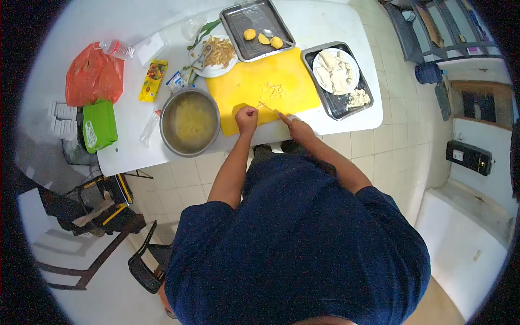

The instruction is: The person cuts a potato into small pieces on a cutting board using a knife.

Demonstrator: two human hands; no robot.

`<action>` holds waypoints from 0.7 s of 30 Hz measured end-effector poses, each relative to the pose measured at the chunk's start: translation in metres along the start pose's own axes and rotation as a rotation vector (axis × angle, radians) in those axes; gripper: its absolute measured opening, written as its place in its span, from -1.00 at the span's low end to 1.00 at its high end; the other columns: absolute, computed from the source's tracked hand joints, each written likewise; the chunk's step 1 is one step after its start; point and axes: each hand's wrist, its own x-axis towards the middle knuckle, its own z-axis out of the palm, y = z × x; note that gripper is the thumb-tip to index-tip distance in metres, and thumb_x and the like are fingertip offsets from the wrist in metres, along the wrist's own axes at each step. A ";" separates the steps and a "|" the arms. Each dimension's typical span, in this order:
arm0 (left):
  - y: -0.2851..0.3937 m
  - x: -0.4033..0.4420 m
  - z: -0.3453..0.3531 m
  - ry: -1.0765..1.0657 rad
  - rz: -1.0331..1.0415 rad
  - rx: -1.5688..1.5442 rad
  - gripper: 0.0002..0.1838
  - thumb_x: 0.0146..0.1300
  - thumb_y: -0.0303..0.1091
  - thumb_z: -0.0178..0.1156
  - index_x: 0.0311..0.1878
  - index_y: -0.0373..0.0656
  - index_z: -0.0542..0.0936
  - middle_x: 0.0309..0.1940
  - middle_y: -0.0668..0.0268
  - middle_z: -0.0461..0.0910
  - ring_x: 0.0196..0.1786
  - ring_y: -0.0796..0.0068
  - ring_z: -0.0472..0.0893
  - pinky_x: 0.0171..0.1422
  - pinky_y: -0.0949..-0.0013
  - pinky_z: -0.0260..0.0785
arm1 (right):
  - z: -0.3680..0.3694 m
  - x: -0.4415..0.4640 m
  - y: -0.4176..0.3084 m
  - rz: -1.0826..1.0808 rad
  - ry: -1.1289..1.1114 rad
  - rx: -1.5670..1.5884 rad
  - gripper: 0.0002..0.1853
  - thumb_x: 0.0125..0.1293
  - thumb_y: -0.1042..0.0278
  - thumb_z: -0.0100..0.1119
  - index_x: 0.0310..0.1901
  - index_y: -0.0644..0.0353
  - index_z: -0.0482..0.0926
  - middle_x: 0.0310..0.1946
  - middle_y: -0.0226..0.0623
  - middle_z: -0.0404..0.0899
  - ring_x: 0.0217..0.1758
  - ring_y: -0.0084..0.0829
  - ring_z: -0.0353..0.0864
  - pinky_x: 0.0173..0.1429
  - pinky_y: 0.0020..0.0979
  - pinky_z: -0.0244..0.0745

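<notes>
My right hand (299,130) is closed around a small knife (267,106), whose thin blade points left over the front part of a yellow cutting board (233,92). Close to the blade tip, my left hand (246,119) is closed at the board's front edge; what its fingers hold is too small to make out. Small diced pale-yellow pieces (273,90) lie on the board just beyond the knife. Left of my left hand stands a metal bowl (164,130) with cloudy yellowish contents.
Behind the board, a metal tray (236,24) holds peeled yellow pieces (249,34) and a spoon (268,33). A plate of peelings (219,52) sits beside it. At right, another tray (333,111) carries a plate of white pieces (337,73). Bags and a bottle (118,49) lie left.
</notes>
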 end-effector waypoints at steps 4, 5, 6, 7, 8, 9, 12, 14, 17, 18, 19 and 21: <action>-0.002 0.003 0.002 0.020 0.052 0.109 -0.92 -0.04 -0.48 0.31 -0.51 -0.25 0.59 -0.61 0.21 0.57 -0.52 0.39 0.58 -0.35 0.39 0.43 | -0.005 -0.012 0.007 0.032 -0.038 0.009 -0.15 0.19 0.53 -0.09 0.45 -0.48 -0.09 -0.41 0.05 0.54 -0.46 -0.01 0.60 -0.36 -0.06 0.51; -0.006 0.004 0.005 0.029 0.068 0.149 -0.92 -0.03 -0.48 0.30 -0.51 -0.25 0.59 -0.61 0.21 0.57 -0.52 0.38 0.59 -0.35 0.39 0.44 | -0.006 -0.017 0.012 0.044 -0.058 0.011 -0.14 0.19 0.54 -0.08 0.45 -0.49 -0.09 -0.38 0.05 0.56 -0.44 -0.01 0.61 -0.35 -0.05 0.52; -0.001 0.003 0.002 0.004 0.041 0.123 -0.92 -0.02 -0.47 0.30 -0.50 -0.26 0.59 -0.61 0.20 0.57 -0.51 0.37 0.59 -0.34 0.38 0.44 | -0.007 -0.019 0.015 0.054 -0.080 0.013 -0.13 0.18 0.54 -0.06 0.45 -0.50 -0.10 -0.35 0.06 0.58 -0.42 -0.01 0.61 -0.34 -0.05 0.53; 0.007 0.003 -0.003 -0.020 0.015 0.096 -0.91 -0.01 -0.47 0.30 -0.50 -0.26 0.59 -0.60 0.19 0.57 -0.50 0.36 0.60 -0.34 0.37 0.44 | -0.011 -0.018 0.014 0.066 -0.086 0.007 -0.13 0.19 0.53 -0.07 0.45 -0.50 -0.10 -0.37 0.06 0.58 -0.41 -0.01 0.62 -0.34 -0.05 0.53; 0.014 0.003 -0.007 -0.044 -0.014 0.071 -0.91 -0.01 -0.46 0.29 -0.49 -0.27 0.60 -0.59 0.18 0.58 -0.50 0.35 0.60 -0.33 0.36 0.45 | -0.014 -0.016 0.013 0.077 -0.093 0.002 -0.14 0.20 0.53 -0.08 0.45 -0.50 -0.10 -0.38 0.06 0.58 -0.41 -0.02 0.62 -0.34 -0.05 0.53; 0.011 0.003 -0.007 -0.043 0.014 0.060 -0.91 -0.01 -0.46 0.29 -0.49 -0.27 0.60 -0.59 0.18 0.58 -0.49 0.35 0.60 -0.32 0.36 0.45 | -0.018 -0.016 0.010 0.087 -0.103 -0.001 -0.15 0.21 0.52 -0.10 0.45 -0.50 -0.10 -0.40 0.06 0.58 -0.41 -0.02 0.62 -0.34 -0.05 0.53; 0.002 0.000 -0.007 -0.055 0.064 0.033 -0.91 0.00 -0.46 0.29 -0.47 -0.28 0.60 -0.57 0.17 0.59 -0.48 0.34 0.61 -0.31 0.35 0.46 | -0.020 -0.012 -0.002 -0.014 -0.021 0.081 -0.16 0.16 0.54 -0.08 0.44 -0.42 -0.02 -0.49 0.01 0.52 -0.50 -0.02 0.59 -0.40 -0.08 0.48; -0.004 0.002 -0.004 -0.059 0.055 0.014 -0.92 0.00 -0.47 0.29 -0.46 -0.28 0.60 -0.56 0.17 0.59 -0.48 0.34 0.61 -0.31 0.35 0.46 | -0.015 -0.007 -0.008 0.006 -0.039 0.035 -0.16 0.16 0.55 -0.08 0.44 -0.44 -0.01 -0.49 0.01 0.52 -0.50 -0.03 0.59 -0.40 -0.07 0.49; -0.010 0.002 -0.001 -0.022 0.098 -0.001 -0.91 0.00 -0.46 0.29 -0.46 -0.28 0.60 -0.56 0.17 0.59 -0.48 0.34 0.61 -0.31 0.35 0.46 | -0.009 -0.003 -0.011 0.022 -0.044 -0.029 -0.16 0.16 0.55 -0.08 0.43 -0.46 0.00 -0.47 0.01 0.54 -0.50 -0.04 0.60 -0.41 -0.07 0.51; -0.005 0.002 -0.004 -0.048 0.066 0.028 -0.90 0.02 -0.43 0.29 -0.44 -0.27 0.62 -0.54 0.18 0.61 -0.45 0.35 0.63 -0.28 0.36 0.47 | -0.009 -0.002 -0.012 0.027 -0.041 -0.050 -0.16 0.16 0.55 -0.08 0.43 -0.47 0.00 -0.46 0.01 0.54 -0.49 -0.04 0.60 -0.41 -0.07 0.51; -0.001 0.002 -0.006 -0.075 0.034 0.055 -0.88 0.04 -0.40 0.29 -0.41 -0.26 0.63 -0.52 0.18 0.64 -0.43 0.37 0.64 -0.25 0.36 0.49 | -0.009 -0.002 -0.013 0.021 -0.028 -0.041 -0.17 0.17 0.55 -0.08 0.43 -0.48 0.01 -0.45 0.00 0.54 -0.48 -0.04 0.61 -0.40 -0.07 0.52; 0.000 0.001 -0.006 -0.110 -0.002 0.084 -0.86 0.05 -0.37 0.30 -0.40 -0.25 0.65 -0.49 0.18 0.66 -0.40 0.38 0.66 -0.22 0.37 0.50 | -0.011 -0.002 -0.015 0.015 -0.002 -0.022 -0.18 0.18 0.53 -0.09 0.42 -0.50 0.02 -0.43 0.00 0.55 -0.45 -0.05 0.62 -0.38 -0.09 0.53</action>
